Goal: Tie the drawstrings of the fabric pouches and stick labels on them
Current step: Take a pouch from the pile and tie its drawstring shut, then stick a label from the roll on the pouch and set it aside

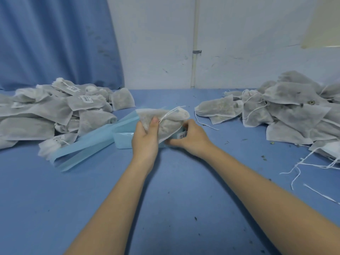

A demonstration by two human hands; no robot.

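Note:
I hold one grey fabric pouch (168, 124) over the middle of the blue table, its white drawstring (170, 112) gathered at the neck. My left hand (145, 137) grips the pouch from the left, thumb up on its front. My right hand (189, 138) is at the pouch's lower right and pinches a small white label (183, 135) at the pouch's edge. A light blue label box (122, 139) sits under the pouch, partly hidden by my hands.
A heap of labelled pouches (55, 115) lies at the left. A heap of pouches with loose strings (287, 111) lies at the right. Light blue backing strips (86, 146) trail left from the box. Loose string ends (301, 166) and dark crumbs lie on the table (174, 190).

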